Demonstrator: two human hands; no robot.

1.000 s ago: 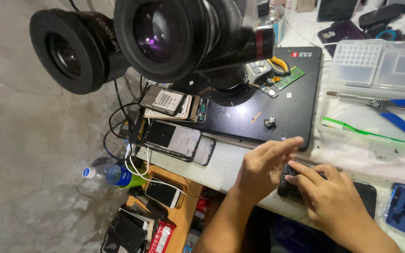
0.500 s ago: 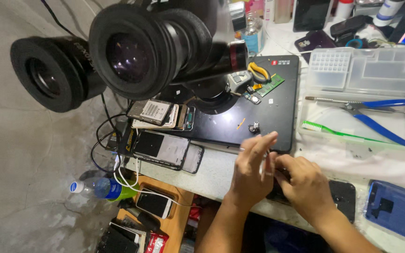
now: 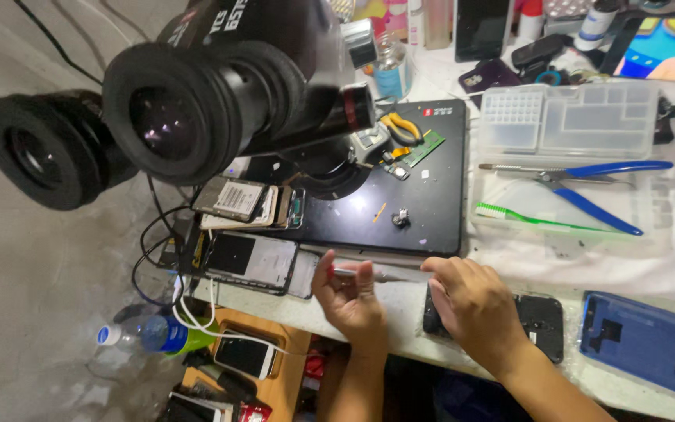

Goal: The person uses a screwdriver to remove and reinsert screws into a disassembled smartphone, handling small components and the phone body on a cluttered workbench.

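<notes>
Pinching a slim silver tool in our left hand beside the black phone; our right hand presses it flat (steadying it).

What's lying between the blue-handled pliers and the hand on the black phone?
In the head view, a green toothbrush lies on white cloth between the blue-handled pliers and the right hand on the black phone.

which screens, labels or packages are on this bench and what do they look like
Dark phone screen: top centre, upright black rectangle.
Lit colourful screen: top right corner, blue, orange and yellow picture.
Opened phone with white sheet: bench's left edge, near the left hand.
Clear compartment box: right of the black mat.
Dark phone: under the right hand.
</notes>
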